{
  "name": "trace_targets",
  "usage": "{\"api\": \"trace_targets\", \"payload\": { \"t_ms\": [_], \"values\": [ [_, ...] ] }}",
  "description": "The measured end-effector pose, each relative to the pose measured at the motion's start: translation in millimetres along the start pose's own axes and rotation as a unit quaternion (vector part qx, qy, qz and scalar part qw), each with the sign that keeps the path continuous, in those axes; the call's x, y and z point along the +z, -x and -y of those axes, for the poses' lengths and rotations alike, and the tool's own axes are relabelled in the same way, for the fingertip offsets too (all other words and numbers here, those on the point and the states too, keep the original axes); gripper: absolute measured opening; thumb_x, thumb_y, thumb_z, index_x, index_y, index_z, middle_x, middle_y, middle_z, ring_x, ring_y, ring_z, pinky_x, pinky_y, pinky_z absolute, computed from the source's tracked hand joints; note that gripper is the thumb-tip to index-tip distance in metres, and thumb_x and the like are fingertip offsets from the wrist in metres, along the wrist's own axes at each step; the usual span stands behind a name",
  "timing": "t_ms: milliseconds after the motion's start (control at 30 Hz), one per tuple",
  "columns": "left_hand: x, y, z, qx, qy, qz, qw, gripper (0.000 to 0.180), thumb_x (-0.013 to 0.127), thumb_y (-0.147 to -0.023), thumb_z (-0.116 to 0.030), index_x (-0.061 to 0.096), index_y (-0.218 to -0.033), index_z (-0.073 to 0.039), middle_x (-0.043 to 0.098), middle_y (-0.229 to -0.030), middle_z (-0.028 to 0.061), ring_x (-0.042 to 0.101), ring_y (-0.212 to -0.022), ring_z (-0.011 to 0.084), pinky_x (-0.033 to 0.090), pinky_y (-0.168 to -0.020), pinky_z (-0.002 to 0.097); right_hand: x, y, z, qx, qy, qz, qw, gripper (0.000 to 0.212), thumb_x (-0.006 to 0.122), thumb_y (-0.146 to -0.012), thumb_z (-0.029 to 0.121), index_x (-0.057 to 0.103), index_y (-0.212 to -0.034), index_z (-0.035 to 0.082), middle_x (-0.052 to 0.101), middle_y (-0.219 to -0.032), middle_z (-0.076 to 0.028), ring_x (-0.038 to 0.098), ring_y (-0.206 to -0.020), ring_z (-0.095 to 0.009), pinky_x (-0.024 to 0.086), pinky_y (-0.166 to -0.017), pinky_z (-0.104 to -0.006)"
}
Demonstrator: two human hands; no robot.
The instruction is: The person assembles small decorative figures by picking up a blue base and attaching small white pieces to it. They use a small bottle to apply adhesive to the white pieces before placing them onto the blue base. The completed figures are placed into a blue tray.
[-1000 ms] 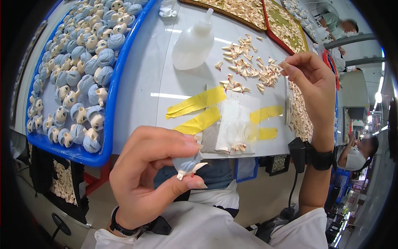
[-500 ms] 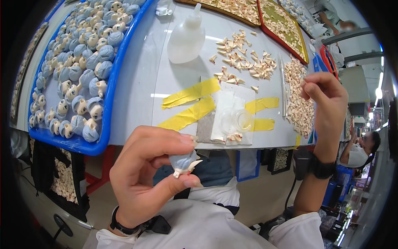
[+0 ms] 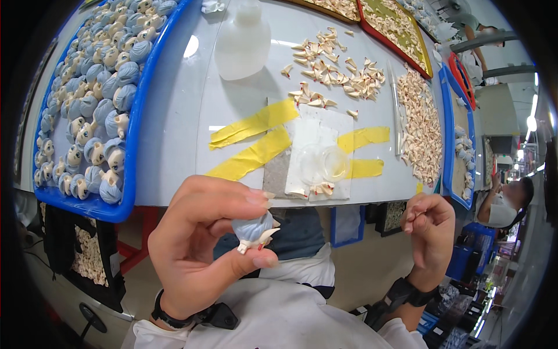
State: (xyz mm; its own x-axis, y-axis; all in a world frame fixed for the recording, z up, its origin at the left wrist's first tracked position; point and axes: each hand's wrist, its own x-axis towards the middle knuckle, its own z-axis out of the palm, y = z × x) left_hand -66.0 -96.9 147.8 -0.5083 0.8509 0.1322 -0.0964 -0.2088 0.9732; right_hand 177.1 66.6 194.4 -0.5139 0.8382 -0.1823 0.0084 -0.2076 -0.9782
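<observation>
My left hand (image 3: 195,238) pinches a small doll head (image 3: 251,229) between thumb and fingers, above my lap. Light blue hair covers the head, and a pointed cream piece with a red tip sticks out at its lower right side. My right hand (image 3: 431,235) is off the table's front edge at the right, fingers curled and fingertips together; anything between them is too small to make out. On the table before me, a clear round dish (image 3: 335,164) stands on a white pad (image 3: 303,139) held by yellow tape (image 3: 256,154). Several pointed cream pieces (image 3: 321,189) lie by the dish.
A blue tray (image 3: 135,131) of blue-haired doll heads fills the left. Behind the pad stand a translucent bottle (image 3: 241,51) and scattered pointed pieces (image 3: 363,84). A larger pile (image 3: 419,125) and another blue tray (image 3: 446,131) are at the right. Another person (image 3: 505,203) sits farther right.
My right hand has come down and nearer to me, from over the pile of pointed pieces to below the table edge. The left hand keeps its pinch on the doll head.
</observation>
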Motion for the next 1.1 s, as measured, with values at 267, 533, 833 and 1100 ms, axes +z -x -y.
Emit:
{"api": "trace_targets", "payload": {
  "t_ms": [267,533,833,1100],
  "values": [
    [19,-1,-2,-0.052,0.139,-0.035,0.988,0.056,0.082,-0.063,-0.021,0.048,-0.103,-0.001,0.051,-0.098,0.0114,0.06,-0.077,0.0199,0.051,-0.06,0.0247,17,-5,-3,-0.1,0.043,0.014,0.994,0.017,0.072,-0.07,0.0,0.059,-0.081,-0.004,0.059,-0.073,-0.013,0.059,-0.061,-0.017,0.051,-0.054,-0.0261],
    [13,-3,2,0.005,0.079,0.017,0.997,0.049,0.079,-0.065,-0.009,0.047,-0.103,-0.001,0.053,-0.099,0.0134,0.058,-0.09,0.0227,0.049,-0.075,0.0301,57,-29,6,-0.188,0.154,-0.006,0.97,0.016,0.064,-0.069,-0.014,0.059,-0.082,-0.005,0.061,-0.079,-0.012,0.059,-0.072,-0.016,0.047,-0.068,-0.0243],
    [1,-7,6,0.045,0.039,0.092,0.994,0.041,0.082,-0.059,-0.008,0.056,-0.09,-0.004,0.051,-0.099,0.0142,0.055,-0.089,0.0245,0.045,-0.081,0.0335,84,-50,1,-0.356,0.359,0.061,0.861,0.017,0.068,-0.068,-0.008,0.059,-0.082,-0.002,0.058,-0.082,-0.009,0.054,-0.076,-0.017,0.043,-0.068,-0.0259],
    [-8,-12,3,0.043,0.025,0.159,0.986,0.038,0.081,-0.06,-0.006,0.059,-0.091,-0.001,0.051,-0.104,0.0187,0.058,-0.09,0.0262,0.047,-0.081,0.0344,101,-50,7,-0.378,0.477,0.056,0.792,0.021,0.067,-0.056,-0.013,0.061,-0.073,-0.001,0.056,-0.075,-0.008,0.052,-0.072,-0.017,0.039,-0.064,-0.0262]
  ]
}}
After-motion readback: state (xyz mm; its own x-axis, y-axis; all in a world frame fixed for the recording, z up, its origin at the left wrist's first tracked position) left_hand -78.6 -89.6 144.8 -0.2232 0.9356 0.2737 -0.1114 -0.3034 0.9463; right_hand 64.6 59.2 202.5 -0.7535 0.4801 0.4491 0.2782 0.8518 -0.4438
